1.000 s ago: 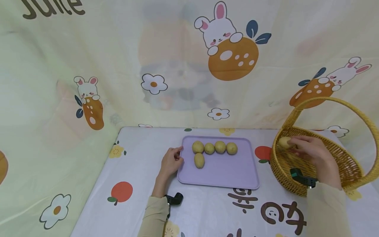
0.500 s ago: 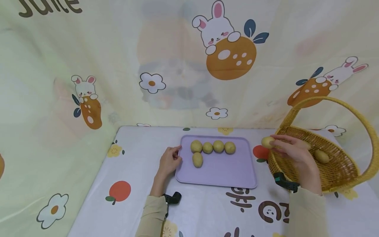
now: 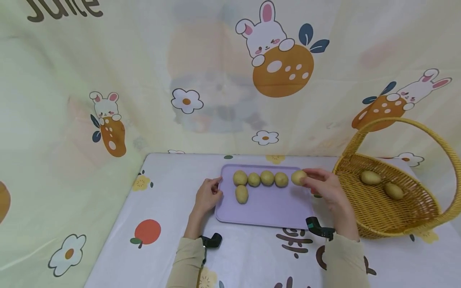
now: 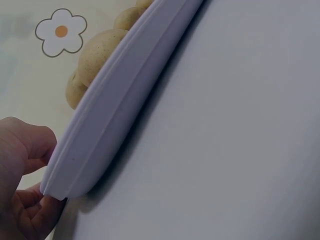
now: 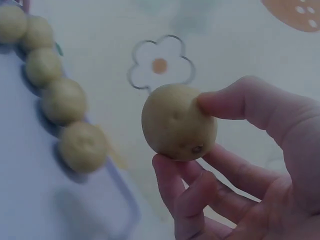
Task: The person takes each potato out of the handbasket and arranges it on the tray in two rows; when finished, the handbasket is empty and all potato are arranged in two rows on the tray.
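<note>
My right hand (image 3: 329,192) pinches a potato (image 3: 298,177) over the right end of the lilac tray (image 3: 277,210). In the right wrist view that potato (image 5: 175,122) sits between thumb and fingertips, a small dark spot on its lower side. A row of several potatoes (image 3: 267,178) lies along the tray's back edge, and one more potato (image 3: 241,194) lies in front of the row's left end. My left hand (image 3: 207,196) holds the tray's left edge. Seen from the left wrist, its thumb is at the tray rim (image 4: 100,125) and its fingers are curled near the underside.
A yellow wicker basket (image 3: 374,220) with a tall arched handle stands right of the tray. Two potatoes (image 3: 381,185) lie inside it. The patterned tablecloth (image 3: 169,200) covers the table, and a rabbit-print curtain (image 3: 144,60) hangs close behind.
My right hand has carried the potato left, out of the basket and over the tray's right end. The two potatoes in the basket are now uncovered. My left hand keeps its place.
</note>
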`<control>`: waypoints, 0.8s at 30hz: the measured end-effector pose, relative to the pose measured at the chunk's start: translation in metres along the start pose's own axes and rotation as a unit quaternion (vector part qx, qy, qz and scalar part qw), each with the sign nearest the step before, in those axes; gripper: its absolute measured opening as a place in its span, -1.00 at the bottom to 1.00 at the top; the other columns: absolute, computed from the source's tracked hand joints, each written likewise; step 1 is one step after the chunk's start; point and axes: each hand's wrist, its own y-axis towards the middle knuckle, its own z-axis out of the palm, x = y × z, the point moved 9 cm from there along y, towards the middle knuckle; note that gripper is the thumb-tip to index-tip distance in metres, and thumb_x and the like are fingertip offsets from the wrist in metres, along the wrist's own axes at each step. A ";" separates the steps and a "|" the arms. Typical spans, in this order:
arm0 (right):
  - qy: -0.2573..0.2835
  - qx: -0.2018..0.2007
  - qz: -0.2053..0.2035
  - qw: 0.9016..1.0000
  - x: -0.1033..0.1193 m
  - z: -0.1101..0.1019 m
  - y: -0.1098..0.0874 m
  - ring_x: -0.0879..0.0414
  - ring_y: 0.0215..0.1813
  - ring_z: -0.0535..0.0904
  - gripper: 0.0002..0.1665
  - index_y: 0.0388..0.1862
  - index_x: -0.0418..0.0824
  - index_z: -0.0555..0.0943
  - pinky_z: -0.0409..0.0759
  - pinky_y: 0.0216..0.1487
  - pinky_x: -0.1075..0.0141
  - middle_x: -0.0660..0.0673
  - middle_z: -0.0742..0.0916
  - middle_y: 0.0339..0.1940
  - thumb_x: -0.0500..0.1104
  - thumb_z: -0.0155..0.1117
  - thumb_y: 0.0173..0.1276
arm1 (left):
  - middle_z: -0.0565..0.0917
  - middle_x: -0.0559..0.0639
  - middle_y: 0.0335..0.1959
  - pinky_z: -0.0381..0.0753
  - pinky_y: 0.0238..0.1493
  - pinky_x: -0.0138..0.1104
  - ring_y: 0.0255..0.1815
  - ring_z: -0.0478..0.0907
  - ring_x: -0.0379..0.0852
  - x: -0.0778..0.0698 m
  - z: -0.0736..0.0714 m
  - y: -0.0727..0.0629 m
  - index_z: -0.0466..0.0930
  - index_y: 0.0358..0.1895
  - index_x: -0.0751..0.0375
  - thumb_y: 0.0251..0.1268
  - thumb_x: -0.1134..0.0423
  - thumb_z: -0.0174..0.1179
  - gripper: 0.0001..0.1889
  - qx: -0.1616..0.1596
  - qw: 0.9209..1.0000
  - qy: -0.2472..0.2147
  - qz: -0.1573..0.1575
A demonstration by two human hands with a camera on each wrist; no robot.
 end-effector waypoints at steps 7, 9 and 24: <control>0.059 -0.002 0.013 0.998 -0.018 0.033 0.000 0.34 -0.33 0.65 -0.36 0.24 -0.43 0.49 0.54 -0.31 0.37 0.24 0.71 -0.34 -0.18 0.43 0.24 | 0.55 0.07 -0.27 0.47 -0.27 -0.29 -0.37 0.49 -0.16 0.000 -0.001 0.001 0.62 0.16 0.30 0.02 0.40 0.21 -0.49 -0.007 1.000 -0.005 0.012; 0.071 -0.005 0.020 0.997 -0.023 0.042 0.000 0.33 -0.35 0.64 -0.37 0.22 -0.43 0.50 0.55 -0.31 0.37 0.22 0.72 -0.33 -0.20 0.44 0.22 | 0.55 0.06 -0.27 0.47 -0.28 -0.30 -0.37 0.49 -0.16 0.000 -0.001 0.001 0.63 0.16 0.30 0.01 0.40 0.21 -0.49 -0.007 1.000 -0.006 0.012; 0.077 -0.044 0.032 0.996 -0.048 0.087 0.010 0.34 -0.28 0.56 -0.43 0.12 -0.48 0.57 0.55 -0.30 0.44 -0.05 0.73 -0.20 -0.33 0.48 0.11 | 0.54 0.07 -0.27 0.45 -0.28 -0.30 -0.37 0.48 -0.15 0.000 -0.001 -0.001 0.62 0.18 0.29 0.03 0.40 0.20 -0.48 -0.001 1.000 -0.004 0.002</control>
